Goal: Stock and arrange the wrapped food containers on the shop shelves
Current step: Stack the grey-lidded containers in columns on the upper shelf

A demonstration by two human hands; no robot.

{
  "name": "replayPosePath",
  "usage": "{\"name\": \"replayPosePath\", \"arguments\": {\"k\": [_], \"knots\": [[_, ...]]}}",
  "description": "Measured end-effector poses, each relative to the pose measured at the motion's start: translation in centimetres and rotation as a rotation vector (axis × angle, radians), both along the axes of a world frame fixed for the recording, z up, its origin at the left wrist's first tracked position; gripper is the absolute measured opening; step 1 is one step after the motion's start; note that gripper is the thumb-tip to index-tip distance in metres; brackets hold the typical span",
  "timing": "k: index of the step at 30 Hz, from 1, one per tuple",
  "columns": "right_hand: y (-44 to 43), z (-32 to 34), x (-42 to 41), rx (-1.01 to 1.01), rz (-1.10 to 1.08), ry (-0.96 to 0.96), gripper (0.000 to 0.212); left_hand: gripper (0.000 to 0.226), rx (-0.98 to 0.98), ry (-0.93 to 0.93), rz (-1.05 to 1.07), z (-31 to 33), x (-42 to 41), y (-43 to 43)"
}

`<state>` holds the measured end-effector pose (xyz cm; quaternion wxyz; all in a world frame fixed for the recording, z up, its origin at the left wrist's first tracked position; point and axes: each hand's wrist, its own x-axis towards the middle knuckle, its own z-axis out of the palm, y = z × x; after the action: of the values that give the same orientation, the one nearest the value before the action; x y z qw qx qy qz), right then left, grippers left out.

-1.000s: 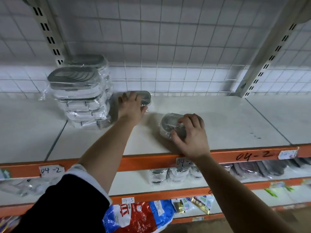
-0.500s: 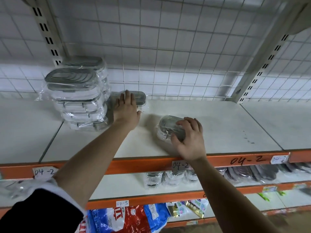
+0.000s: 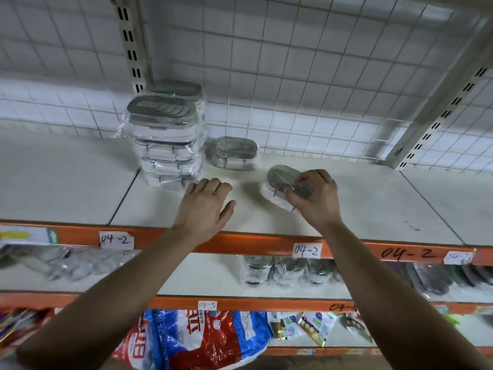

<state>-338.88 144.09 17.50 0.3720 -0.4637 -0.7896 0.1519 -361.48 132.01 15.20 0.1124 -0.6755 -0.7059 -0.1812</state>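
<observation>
On the white top shelf (image 3: 373, 209) a tall stack of wrapped grey-lidded containers (image 3: 166, 140) stands at the back left. One single wrapped container (image 3: 233, 153) lies just to its right against the wire grid. My left hand (image 3: 205, 209) hovers with loose fingers in front of the stack, holding nothing. My right hand (image 3: 313, 198) grips a small wrapped oval container (image 3: 282, 180), tilted on the shelf near the front.
An orange shelf edge (image 3: 240, 243) carries paper labels reading 04-2. The lower shelf holds more wrapped containers (image 3: 285, 272) and lids. Below that lie a red and blue bag (image 3: 192, 340) and small packets. Slotted uprights (image 3: 132, 44) flank the bay.
My left hand has let go of the single container at the back and drawn back toward the shelf front. My right hand still holds the oval container, now more tilted.
</observation>
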Motion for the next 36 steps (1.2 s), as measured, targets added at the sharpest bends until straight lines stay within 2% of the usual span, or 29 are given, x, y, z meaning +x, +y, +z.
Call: {"name": "replayPosePath", "arguments": {"k": [4, 6, 9, 14, 17, 19, 21, 25, 28, 31, 33, 36], "knots": [[1.0, 1.3, -3.8, 0.059, 0.069, 0.078, 0.032, 0.037, 0.037, -0.042, 0.019, -0.6, 0.1, -0.3], [2.1, 1.9, -6.2, 0.078, 0.102, 0.034, 0.034, 0.030, 0.016, -0.013, 0.005, -0.7, 0.1, -0.2], [3.7, 2.8, -9.4, 0.092, 0.119, -0.043, 0.035, 0.030, -0.024, -0.073, 0.014, -0.6, -0.1, -0.1], [6.7, 4.1, -13.3, 0.108, 0.181, -0.067, 0.035, 0.028, 0.008, -0.090, -0.024, -0.7, -0.2, 0.0], [8.0, 3.5, -14.7, 0.109, 0.284, -0.236, 0.032, 0.025, 0.013, -0.079, -0.042, -0.9, -0.3, 0.2], [8.4, 2.3, -15.4, 0.090, 0.290, -0.254, 0.028, 0.025, 0.014, -0.066, -0.053, -1.0, -0.4, 0.4], [8.3, 1.3, -16.0, 0.082, 0.208, -0.206, 0.027, 0.025, 0.023, -0.054, -0.059, -1.0, -0.3, 0.5], [8.0, 0.6, -16.1, 0.196, 0.096, -0.292, 0.028, 0.023, 0.052, -0.042, -0.053, -0.9, -0.3, 0.6], [7.7, 0.7, -15.7, 0.203, 0.093, -0.330, 0.032, 0.023, 0.059, -0.021, -0.052, -0.7, -0.1, 0.5], [6.8, 1.1, -14.9, 0.124, 0.123, -0.349, 0.042, 0.025, 0.036, 0.017, -0.039, -0.5, -0.1, 0.5], [5.9, 1.3, -13.7, 0.066, 0.151, -0.333, 0.050, 0.026, 0.014, 0.023, -0.019, -0.4, 0.0, 0.4], [3.7, 0.9, -10.8, 0.098, 0.162, -0.288, 0.050, 0.032, 0.008, 0.044, -0.007, -0.1, 0.4, -0.1]]}}
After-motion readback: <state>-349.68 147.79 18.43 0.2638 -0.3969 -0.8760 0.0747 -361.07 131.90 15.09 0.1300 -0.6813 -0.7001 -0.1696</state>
